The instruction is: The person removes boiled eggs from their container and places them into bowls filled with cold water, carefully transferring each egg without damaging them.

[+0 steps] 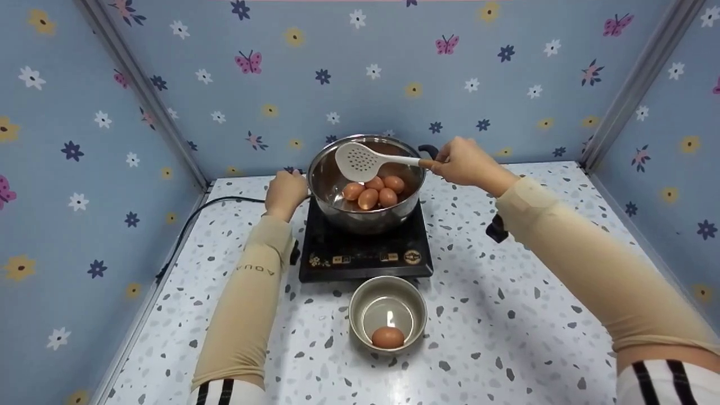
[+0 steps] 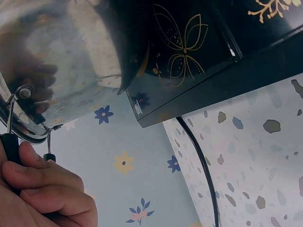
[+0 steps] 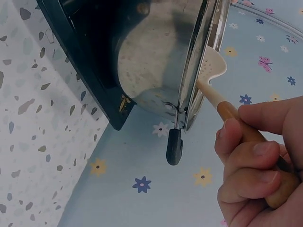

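A steel pot [image 1: 365, 222] stands on a black induction cooker with several brown eggs [image 1: 368, 198] inside. My left hand [image 1: 286, 194] grips the pot's left handle; the left wrist view shows fingers curled round the black grip [image 2: 10, 149]. In my right hand [image 1: 464, 160] is a slotted skimmer [image 1: 358, 161] with a white head and wooden handle [image 3: 246, 127]. Its head is over the pot's mouth, above the eggs, and carries nothing. The pot's right handle [image 3: 174, 146] is free, just below the skimmer in the right wrist view.
In front of the cooker [image 1: 365, 273] sits a metal bowl [image 1: 359, 306] holding one brown egg [image 1: 388, 337]. A black cord [image 1: 191, 219] runs from behind the cooker down the speckled table's left side. Flowered wall panels [image 1: 360, 67] enclose the back and sides.
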`<act>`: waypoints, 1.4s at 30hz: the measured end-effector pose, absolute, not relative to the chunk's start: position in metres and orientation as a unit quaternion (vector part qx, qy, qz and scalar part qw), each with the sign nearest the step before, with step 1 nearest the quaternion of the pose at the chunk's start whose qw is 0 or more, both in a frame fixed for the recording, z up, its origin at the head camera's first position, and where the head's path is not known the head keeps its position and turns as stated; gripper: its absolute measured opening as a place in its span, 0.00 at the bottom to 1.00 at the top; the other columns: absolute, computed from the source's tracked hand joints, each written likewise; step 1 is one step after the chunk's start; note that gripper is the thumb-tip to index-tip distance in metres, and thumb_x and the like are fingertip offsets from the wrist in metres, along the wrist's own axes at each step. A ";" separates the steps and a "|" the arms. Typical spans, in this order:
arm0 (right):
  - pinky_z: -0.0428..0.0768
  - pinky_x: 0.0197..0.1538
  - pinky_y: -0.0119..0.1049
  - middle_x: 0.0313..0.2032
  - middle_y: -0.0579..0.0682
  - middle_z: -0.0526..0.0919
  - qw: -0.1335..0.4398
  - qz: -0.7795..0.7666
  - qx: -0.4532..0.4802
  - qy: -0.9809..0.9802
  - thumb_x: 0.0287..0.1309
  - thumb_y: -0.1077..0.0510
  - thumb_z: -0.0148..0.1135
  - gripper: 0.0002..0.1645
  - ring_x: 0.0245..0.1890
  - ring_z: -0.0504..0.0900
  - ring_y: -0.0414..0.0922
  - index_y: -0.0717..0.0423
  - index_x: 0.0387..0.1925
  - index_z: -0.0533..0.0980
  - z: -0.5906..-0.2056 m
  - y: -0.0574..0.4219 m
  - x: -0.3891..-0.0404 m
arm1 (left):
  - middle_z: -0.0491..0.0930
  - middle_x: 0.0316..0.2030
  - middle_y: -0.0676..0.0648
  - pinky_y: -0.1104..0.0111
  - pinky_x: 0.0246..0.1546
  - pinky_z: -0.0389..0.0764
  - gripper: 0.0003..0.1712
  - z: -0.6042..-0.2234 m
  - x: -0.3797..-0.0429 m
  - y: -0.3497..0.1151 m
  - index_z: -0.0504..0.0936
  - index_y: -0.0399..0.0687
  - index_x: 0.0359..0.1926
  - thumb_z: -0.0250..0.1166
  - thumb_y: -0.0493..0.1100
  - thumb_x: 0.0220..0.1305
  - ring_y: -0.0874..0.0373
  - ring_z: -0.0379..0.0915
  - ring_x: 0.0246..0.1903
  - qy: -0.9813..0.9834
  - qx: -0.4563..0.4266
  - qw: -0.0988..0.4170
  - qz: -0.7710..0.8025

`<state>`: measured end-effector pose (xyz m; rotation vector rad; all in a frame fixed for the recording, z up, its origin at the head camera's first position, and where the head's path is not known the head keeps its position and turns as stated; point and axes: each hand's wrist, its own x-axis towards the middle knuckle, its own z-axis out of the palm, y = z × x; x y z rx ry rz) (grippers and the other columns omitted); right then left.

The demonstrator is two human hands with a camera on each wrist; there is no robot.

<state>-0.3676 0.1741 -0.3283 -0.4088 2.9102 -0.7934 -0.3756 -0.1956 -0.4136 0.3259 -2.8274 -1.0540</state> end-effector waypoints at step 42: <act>0.73 0.27 0.34 0.20 0.48 0.84 0.076 -0.244 -0.160 0.953 0.74 0.56 0.66 0.16 0.21 0.75 0.41 0.64 0.37 0.90 -0.317 0.155 -0.366 | 0.87 0.50 0.29 0.42 0.54 0.82 0.33 -0.414 -0.380 -0.196 0.85 0.30 0.54 0.38 0.50 0.88 0.33 0.86 0.48 -0.931 0.120 0.046 -0.342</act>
